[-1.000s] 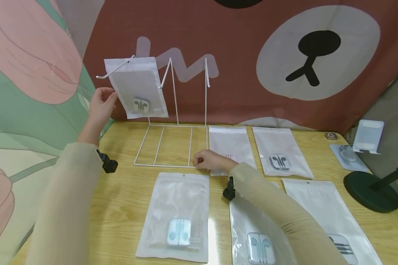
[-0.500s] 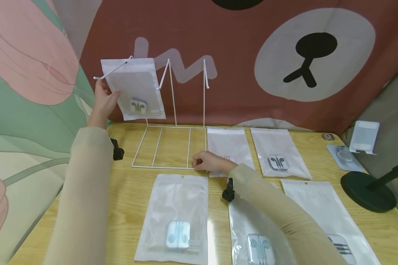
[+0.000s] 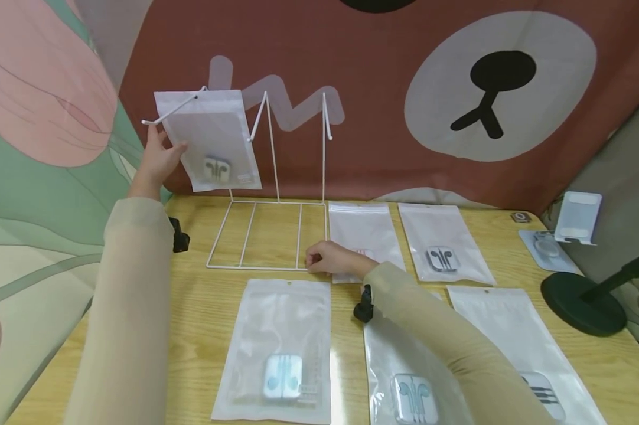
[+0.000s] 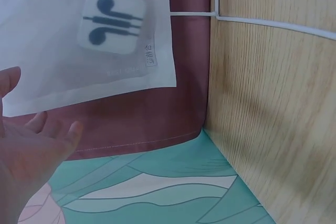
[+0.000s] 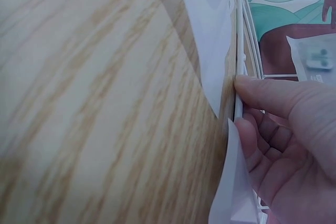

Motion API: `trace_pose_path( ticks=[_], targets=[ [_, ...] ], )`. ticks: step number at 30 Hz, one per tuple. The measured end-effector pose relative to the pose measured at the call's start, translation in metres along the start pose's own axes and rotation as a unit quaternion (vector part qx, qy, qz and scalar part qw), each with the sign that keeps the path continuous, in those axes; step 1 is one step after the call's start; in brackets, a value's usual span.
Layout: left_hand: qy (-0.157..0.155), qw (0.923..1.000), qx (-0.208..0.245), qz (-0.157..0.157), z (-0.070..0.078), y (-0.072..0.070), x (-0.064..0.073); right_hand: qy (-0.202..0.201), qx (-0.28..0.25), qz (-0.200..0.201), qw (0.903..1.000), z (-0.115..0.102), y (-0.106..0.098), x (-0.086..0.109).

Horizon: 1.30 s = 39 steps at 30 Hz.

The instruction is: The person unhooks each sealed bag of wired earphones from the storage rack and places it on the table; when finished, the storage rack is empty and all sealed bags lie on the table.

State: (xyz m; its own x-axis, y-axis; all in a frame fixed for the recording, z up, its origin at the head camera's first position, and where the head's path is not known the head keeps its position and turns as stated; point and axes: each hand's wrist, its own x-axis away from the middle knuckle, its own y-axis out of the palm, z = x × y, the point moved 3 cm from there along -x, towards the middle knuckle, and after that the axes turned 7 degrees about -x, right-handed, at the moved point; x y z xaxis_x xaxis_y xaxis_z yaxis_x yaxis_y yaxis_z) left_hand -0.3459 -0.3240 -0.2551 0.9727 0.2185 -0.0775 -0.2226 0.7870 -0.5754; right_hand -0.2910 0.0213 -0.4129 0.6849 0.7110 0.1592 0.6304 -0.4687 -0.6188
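A white wire display rack (image 3: 256, 268) stands at the back left of the table, its hooks sticking out toward me. On its left hook hangs a white zip bag (image 3: 208, 133) with earphones in a square case (image 4: 111, 22) inside. My left hand (image 3: 159, 159) is at the bag's left edge just under the hook tip, fingers spread; in the left wrist view the thumb is on the near side and the fingers reach behind. At the base's front right corner, my right hand (image 3: 332, 258) pinches the rack's wire between thumb and fingers, as the right wrist view (image 5: 278, 129) shows.
Several earphone bags lie flat: one in front of the rack (image 3: 274, 319), one partly under my right hand (image 3: 362, 221), one at the back (image 3: 447, 236), others (image 3: 511, 324) front right. A phone stand (image 3: 577, 218) and a dark round base (image 3: 582, 301) stand right. A printed cloth hangs behind.
My left hand has moved up and in to the bag's left edge near the hook tip, its fingers opening out. The right hand keeps its place on the rack; the view shifts slightly.
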Motion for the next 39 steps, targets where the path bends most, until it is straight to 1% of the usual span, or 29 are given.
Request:
trace_pose_path(
  ticks=[4, 7, 11, 16, 20, 22, 24, 27, 30, 34, 36, 39],
  targets=[
    [-0.003, 0.9999, -0.003, 0.012, -0.002, 0.001, 0.0, -0.002, 0.0, 0.0, 1.0, -0.001, 0.0, -0.001],
    [-0.017, 0.9998, -0.003, 0.014, -0.004, 0.002, 0.001, 0.002, -0.003, -0.001, 1.0, -0.001, 0.001, -0.001],
    [-0.035, 0.9992, 0.019, 0.009, -0.007, 0.005, 0.003, 0.008, -0.003, 0.002, 1.0, -0.001, 0.001, -0.001],
    [-0.033, 0.9981, 0.052, 0.008, -0.007, 0.012, 0.006, 0.01, -0.003, 0.003, 0.9999, -0.001, 0.001, -0.001],
    [-0.025, 0.9959, 0.086, 0.008, -0.009, 0.015, 0.007, 0.009, -0.007, 0.003, 0.9999, -0.002, 0.002, 0.0],
    [-0.018, 0.9943, 0.105, 0.013, -0.01, 0.016, 0.008, 0.006, -0.007, 0.003, 1.0, -0.002, 0.002, 0.0],
    [-0.005, 0.9928, 0.118, 0.022, -0.011, 0.016, 0.008, 0.006, -0.005, 0.003, 1.0, -0.002, 0.002, 0.0],
    [0.017, 0.9913, 0.126, 0.037, -0.011, 0.016, 0.01, 0.009, -0.003, 0.002, 1.0, -0.002, 0.002, 0.0],
    [0.038, 0.9897, 0.125, 0.058, -0.01, 0.016, 0.011, 0.01, -0.001, 0.002, 0.9999, -0.002, 0.002, -0.001],
    [0.049, 0.9871, 0.127, 0.084, -0.01, 0.015, 0.013, 0.007, -0.001, 0.004, 1.0, -0.001, 0.002, -0.002],
    [0.052, 0.9861, 0.128, 0.092, -0.011, 0.015, 0.014, 0.002, -0.002, 0.003, 1.0, 0.0, 0.002, -0.002],
    [0.055, 0.9848, 0.134, 0.095, -0.011, 0.014, 0.017, -0.003, -0.004, 0.003, 1.0, 0.001, 0.002, -0.003]
  ],
)
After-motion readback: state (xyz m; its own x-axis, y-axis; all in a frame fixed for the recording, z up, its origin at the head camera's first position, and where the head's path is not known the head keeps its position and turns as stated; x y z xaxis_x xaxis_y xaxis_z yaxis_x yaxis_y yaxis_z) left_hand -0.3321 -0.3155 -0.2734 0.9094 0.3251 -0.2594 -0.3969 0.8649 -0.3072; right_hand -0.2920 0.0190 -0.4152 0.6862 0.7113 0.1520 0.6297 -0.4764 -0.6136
